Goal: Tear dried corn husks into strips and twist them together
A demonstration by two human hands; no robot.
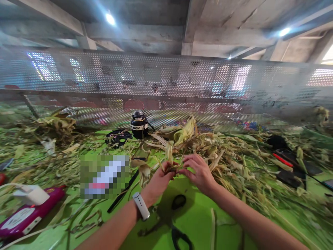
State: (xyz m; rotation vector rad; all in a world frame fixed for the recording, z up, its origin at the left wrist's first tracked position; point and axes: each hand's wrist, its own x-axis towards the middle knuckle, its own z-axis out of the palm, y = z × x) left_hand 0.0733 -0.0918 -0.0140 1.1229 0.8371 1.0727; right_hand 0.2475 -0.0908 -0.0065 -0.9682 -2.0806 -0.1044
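My left hand (161, 178), with a white band on its wrist, is closed on a dried plant leaf (169, 155) that stands up from its fingers. Close to its right, my right hand (197, 171) has its thumb and forefinger near the same piece; whether they pinch anything is too small to tell. Heaps of dried leaves (231, 156) lie behind and to the right. Scissors with black handles (179, 238) rest on the green table (197, 222) below my hands.
A black jar (139, 125) stands behind, near a perforated metal screen (161, 76). At the left lie a magenta power bank (31, 211) with a white plug (35, 195) and a blurred-out object (106, 175). A red-and-black item (282, 159) is at the right.
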